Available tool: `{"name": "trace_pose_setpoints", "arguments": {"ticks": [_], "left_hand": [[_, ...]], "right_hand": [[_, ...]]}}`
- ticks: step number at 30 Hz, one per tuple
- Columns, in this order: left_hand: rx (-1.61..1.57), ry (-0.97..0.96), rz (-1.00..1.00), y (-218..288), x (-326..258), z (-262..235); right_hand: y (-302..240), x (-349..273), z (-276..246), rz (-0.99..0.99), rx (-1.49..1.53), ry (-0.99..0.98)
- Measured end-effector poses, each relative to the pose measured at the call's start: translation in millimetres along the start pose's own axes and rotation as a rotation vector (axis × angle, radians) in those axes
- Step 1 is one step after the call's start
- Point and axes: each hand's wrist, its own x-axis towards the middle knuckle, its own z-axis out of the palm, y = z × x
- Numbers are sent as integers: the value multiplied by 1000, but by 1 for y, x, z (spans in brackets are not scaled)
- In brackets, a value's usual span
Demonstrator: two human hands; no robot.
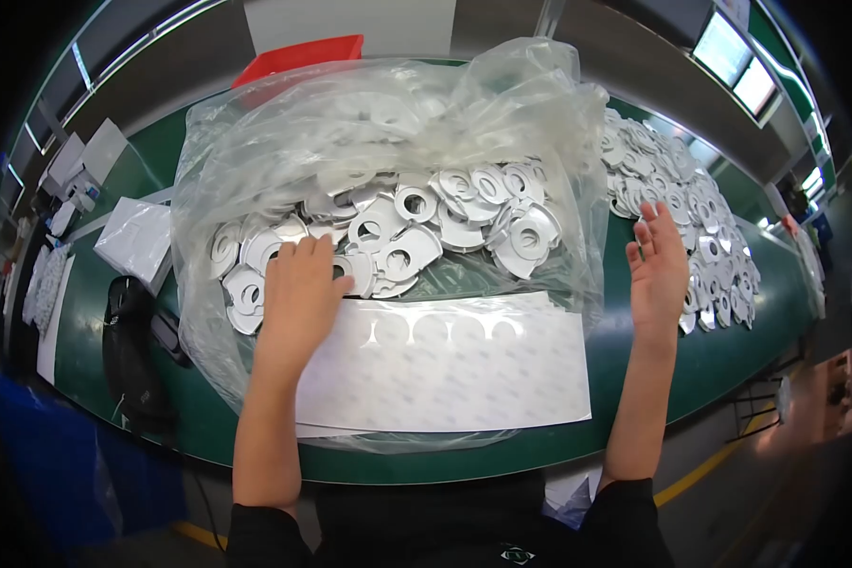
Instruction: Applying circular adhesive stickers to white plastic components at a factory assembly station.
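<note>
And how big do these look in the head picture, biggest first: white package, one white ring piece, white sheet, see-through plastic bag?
Largest to smallest:
1. See-through plastic bag
2. White sheet
3. White package
4. One white ring piece

That's how they look here; nearness to the camera can change it.

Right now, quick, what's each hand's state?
Left hand: at flat white pieces with round holes; grip can't be told.
Right hand: open, holding nothing visible.
</note>
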Motion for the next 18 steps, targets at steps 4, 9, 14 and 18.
{"name": "trace_pose_setpoints", "arguments": {"ticks": [4,9,14,18], "left_hand": [[21,-136,-54,-14,0,10],[-11,-64,-90,-11,-2,7],[-121,-29,-76,-12,1,2],[-361,24,-70,12,6,-4]], "right_hand": [[11,-27,12,-116,-554,-457],[22,-78,27,-189,-1147,-1433],[26,-110,32,-228,-1345,-1558],[30,-117,29,-235,-1446,-1540]]}}
